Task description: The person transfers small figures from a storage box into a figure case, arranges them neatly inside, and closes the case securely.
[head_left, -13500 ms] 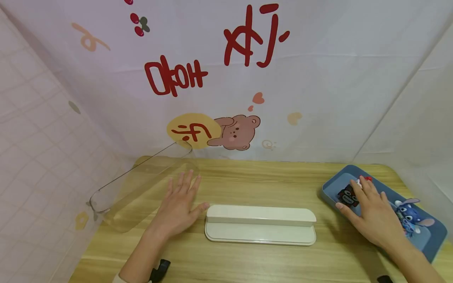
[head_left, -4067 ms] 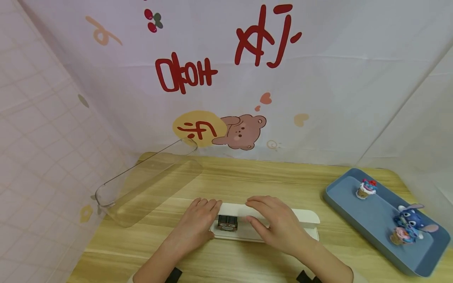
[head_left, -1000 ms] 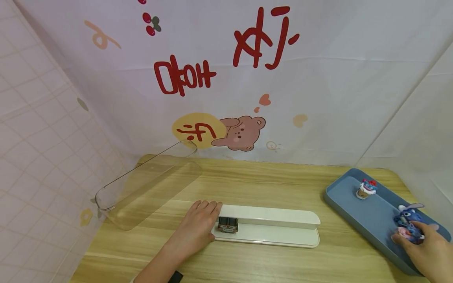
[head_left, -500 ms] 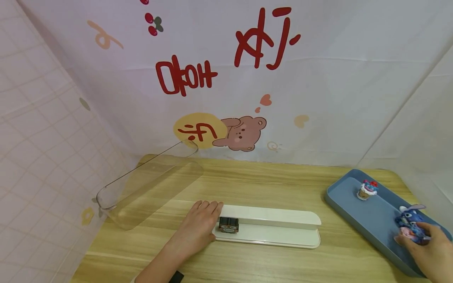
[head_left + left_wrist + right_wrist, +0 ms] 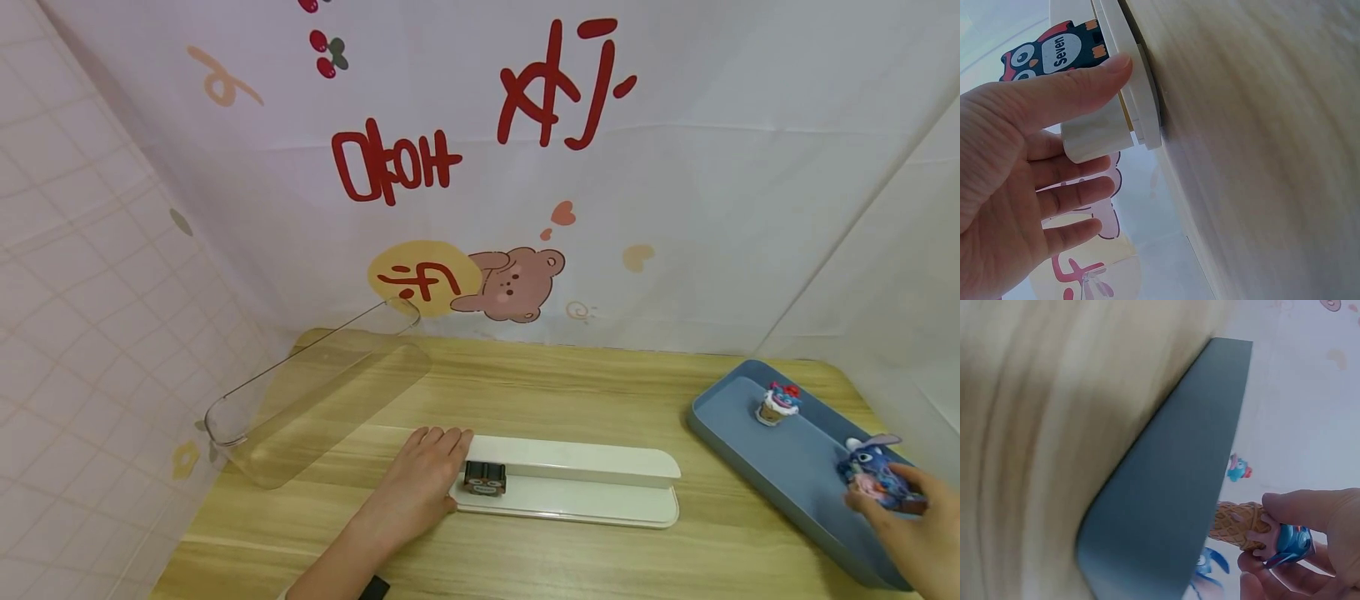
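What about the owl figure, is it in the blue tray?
No, the owl figure stands on the lower step of the white stand, well apart from the blue tray.

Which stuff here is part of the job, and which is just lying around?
Job, likely:
cone toy, in right hand
white stand, held by left hand
owl, on white stand
blue tray

Just there:
clear cover, untouched
eared toy and red-topped toy, in blue tray, maybe used later
backdrop
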{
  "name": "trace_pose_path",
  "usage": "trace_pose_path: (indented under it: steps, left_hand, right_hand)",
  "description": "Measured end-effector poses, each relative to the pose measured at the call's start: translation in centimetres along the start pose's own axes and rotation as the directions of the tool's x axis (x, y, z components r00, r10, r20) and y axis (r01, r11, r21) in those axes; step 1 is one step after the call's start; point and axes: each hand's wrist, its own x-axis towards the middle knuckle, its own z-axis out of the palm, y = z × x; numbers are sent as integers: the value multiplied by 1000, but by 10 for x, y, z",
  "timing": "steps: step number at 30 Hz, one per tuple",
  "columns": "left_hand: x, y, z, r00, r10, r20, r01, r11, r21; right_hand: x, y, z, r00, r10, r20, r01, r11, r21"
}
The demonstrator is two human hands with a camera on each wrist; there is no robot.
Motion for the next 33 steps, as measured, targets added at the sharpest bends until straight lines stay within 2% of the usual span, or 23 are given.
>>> trace_pose_path:
  steps: [3,12,16,26,33]
  left_hand:
    - [0,0,0,1000,0,2,0,1000,0]
    - [0,0,1,1000,1,-9,-1,1000,2]
    - [0,0,0,1000,3,-8,-3,1000,0]
    - [-1,-1,1,1000,3,-8,-3,1000,9]
    - [0,-1,3,1000,0,-6,0,1000,10]
  right_hand:
    - [0,-3,-2,1000,-15,-21,15,1000,21]
    - [-5,-26,-2,992,76,-105,-66,993,96]
    - [-8,-34,-3,989,79,-128,-67,993,94]
    - [-14,-50,-3,988,-67,-142,77,995,65]
    - [-16,-58,-1,969,-159,-189,194,964,184]
